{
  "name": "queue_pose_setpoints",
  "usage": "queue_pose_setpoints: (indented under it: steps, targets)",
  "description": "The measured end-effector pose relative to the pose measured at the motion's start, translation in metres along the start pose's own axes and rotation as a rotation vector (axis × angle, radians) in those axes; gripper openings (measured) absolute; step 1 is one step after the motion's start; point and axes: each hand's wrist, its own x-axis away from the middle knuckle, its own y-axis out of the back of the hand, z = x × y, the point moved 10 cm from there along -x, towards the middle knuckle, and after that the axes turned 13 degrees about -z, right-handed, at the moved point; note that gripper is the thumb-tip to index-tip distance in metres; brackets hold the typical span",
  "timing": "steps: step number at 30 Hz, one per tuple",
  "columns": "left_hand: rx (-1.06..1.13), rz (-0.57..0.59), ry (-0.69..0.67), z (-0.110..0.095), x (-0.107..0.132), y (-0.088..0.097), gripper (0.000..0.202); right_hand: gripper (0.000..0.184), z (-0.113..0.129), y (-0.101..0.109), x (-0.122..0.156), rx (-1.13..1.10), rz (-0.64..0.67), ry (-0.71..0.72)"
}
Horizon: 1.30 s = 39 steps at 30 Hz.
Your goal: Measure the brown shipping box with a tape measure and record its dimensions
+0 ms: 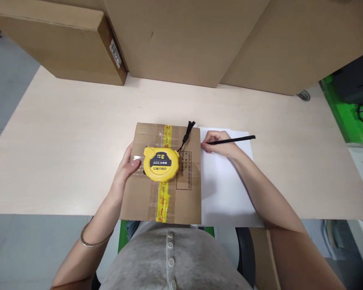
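A taped cardboard box sits at the table's near edge in front of me. On its top lies a yellow tape measure with a black wrist strap. My left hand grips the box's left side, thumb on the top face and the other fingers mostly hidden beside it. My right hand is closed around a black pencil or pen, its back end pointing right. That hand rests on white paper, close by the box's right edge. The writing tip is hidden near my fingers.
Large cardboard sheets or boxes stand along the back of the table. A flatter carton with a white label is at the back left. A small round metal object lies at the back right, near a green surface.
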Motion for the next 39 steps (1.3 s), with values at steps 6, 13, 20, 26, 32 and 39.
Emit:
queue_pose_setpoints:
  steps: [6,13,20,26,32,39]
  targets:
    - [-0.001,0.012,-0.011,0.0008,0.0015,0.0001,0.05,0.03,0.0011,0.0005,0.0003,0.018,0.003,-0.003]
    - [-0.007,0.012,0.004,0.0025,0.0012,0.0008,0.059,0.031,0.001,0.002,0.0006,0.016,0.005,0.004]
    - [0.003,0.019,0.009,0.0051,0.0015,0.0025,0.061,0.033,0.001,0.0021,0.0019,0.007,0.008,0.015]
    - [-0.003,0.013,0.037,0.0082,0.0016,0.0061,0.058,0.036,-0.0016,0.0028,0.0002,-0.004,0.008,0.021]
    - [0.004,0.024,0.037,0.0096,0.0002,0.0051,0.064,0.035,-0.0046,0.0037,-0.0009,-0.002,0.014,0.019]
    - [0.019,0.019,0.033,0.0096,-0.0004,0.0049,0.067,0.031,-0.0035,0.0047,0.0001,0.007,0.022,0.015]
